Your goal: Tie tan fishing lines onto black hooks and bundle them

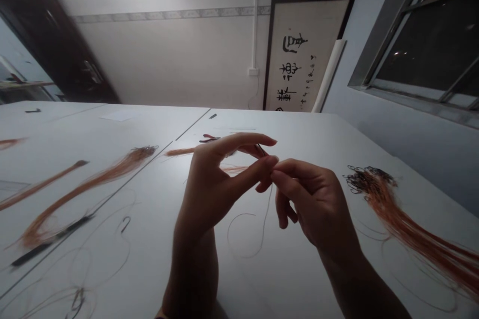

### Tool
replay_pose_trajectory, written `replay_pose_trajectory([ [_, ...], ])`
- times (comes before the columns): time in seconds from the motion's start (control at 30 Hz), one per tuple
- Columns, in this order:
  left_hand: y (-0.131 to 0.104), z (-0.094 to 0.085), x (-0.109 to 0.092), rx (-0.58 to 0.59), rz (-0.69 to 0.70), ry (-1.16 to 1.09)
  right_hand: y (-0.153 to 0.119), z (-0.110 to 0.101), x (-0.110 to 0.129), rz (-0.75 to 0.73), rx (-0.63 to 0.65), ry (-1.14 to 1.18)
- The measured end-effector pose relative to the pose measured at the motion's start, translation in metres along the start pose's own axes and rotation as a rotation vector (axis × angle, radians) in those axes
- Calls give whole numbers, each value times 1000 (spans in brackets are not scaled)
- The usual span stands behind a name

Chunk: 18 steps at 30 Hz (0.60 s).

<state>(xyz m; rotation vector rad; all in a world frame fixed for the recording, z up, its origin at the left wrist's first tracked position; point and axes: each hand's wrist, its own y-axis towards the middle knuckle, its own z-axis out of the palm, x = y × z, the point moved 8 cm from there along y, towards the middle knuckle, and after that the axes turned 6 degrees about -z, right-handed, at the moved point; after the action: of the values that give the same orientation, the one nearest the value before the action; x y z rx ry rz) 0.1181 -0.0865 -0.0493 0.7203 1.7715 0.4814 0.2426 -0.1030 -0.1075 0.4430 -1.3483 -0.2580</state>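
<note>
Over the middle of the white table, my left hand [224, 174] pinches a thin dark piece, perhaps a hook [261, 149], between thumb and fingers. Its index finger arches above it. Touching those fingertips from the right, my right hand [310, 194] has its thumb and index finger pressed together at the line. A thin line [266, 214] hangs from the fingertips and curls below them. The exact point of contact is hidden by the fingers.
The white table [292, 279] bears a large bundle of orange lines with dark hooks [392, 209] at right. Another orange bundle [101, 174] lies left, near a loose hook [125, 223] and a black strip [52, 241]. Red-handled pliers [210, 137] lie behind my left hand.
</note>
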Motion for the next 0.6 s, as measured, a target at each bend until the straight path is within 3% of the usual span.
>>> replay_pose_trajectory([
  [0.6,6,0,5,36,-22,-45,2,3,-6,99,37,39],
])
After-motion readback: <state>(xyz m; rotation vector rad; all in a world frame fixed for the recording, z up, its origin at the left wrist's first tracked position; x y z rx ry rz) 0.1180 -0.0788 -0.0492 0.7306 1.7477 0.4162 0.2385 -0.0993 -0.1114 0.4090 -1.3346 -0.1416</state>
